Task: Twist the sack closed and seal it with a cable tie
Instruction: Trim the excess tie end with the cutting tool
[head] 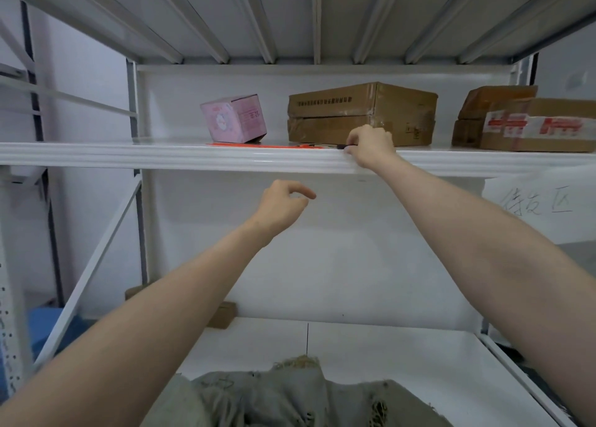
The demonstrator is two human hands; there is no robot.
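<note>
Twisting remains undone: frayed grey woven sack (290,394) is left below slack, empty left hand (283,205); thin dark tie (340,147), seemingly, is pinched by right hand (371,144).

Big white rack (225,158) w/ flat shelves. Pink box (233,118) & brown boxes (361,113) sit on the mid shelf. White wall (322,249) behind. Paper (535,200) w/ writing at right. Dim light.

One sack (290,394), one pink box (233,118), one orange cable tie (264,145) — two hands (283,205) (371,144)
</note>
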